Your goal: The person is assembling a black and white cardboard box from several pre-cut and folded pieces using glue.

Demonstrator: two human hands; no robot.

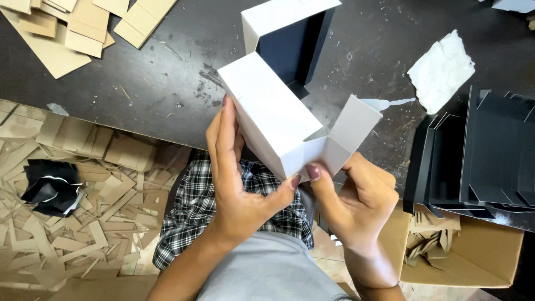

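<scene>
Both hands (239, 184) (356, 200) grip white box (273, 111).

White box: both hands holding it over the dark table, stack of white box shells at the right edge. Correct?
Not quite. The head view shows the stack of box shells at the right edge is black, not white. The rest holds: left hand and right hand both hold the white box over the dark table.

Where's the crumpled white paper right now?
In the head view the white paper lies on the dark table at upper right, just above the stack of black boxes and right of the white box held in both hands.
</scene>
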